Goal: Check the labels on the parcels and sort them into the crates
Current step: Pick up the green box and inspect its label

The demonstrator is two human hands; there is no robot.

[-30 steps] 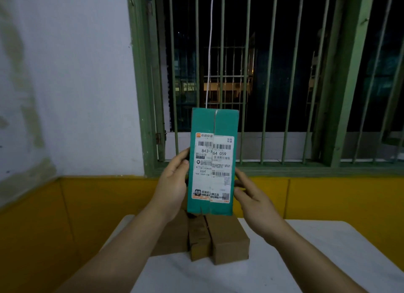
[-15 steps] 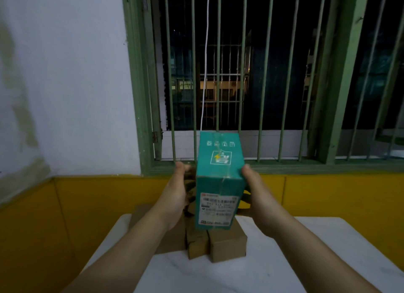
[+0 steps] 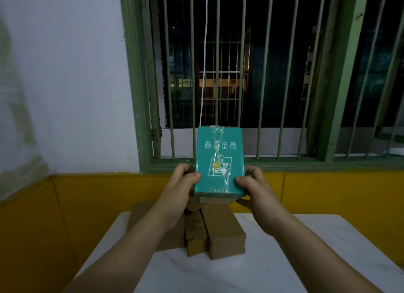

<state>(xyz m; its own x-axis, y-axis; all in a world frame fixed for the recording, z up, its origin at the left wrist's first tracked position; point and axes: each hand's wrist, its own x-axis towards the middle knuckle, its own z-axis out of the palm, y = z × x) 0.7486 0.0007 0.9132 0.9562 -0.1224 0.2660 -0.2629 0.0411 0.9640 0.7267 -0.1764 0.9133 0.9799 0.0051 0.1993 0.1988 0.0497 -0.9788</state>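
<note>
The left hand [image 3: 182,184] and the right hand [image 3: 254,186] grip a teal rectangular cardboard parcel [image 3: 219,161] between them, one on each long side, thumbs curled over the top face near its close end. The fingers of both hands go under the parcel and are hidden there. The parcel is held in the air, its broad face turned up and tilted toward the camera; that face carries four small white icons, a white logo with a yellow lightning mark, and a strip of clear tape down the middle. The near end face is in shadow and nothing on it can be read.

Below the hands, plain brown cardboard boxes [image 3: 223,233] lie close together on a white marble-look surface [image 3: 284,260]. The left forearm covers part of them, so how many there are cannot be told; a flatter brown one reaches out past the left hand. The surface is cut off at the bottom edge of the view.

Beyond the hands, a yellow lower wall band [image 3: 328,192] runs behind the surface, with a stained white wall [image 3: 65,85] above it to the left. Straight ahead is a green-framed window with vertical green bars [image 3: 282,74]; a thin white cord [image 3: 204,63] hangs in front of it and ends behind the parcel. Outside is dark, with a few dim lit panes that are hard to make out.
</note>
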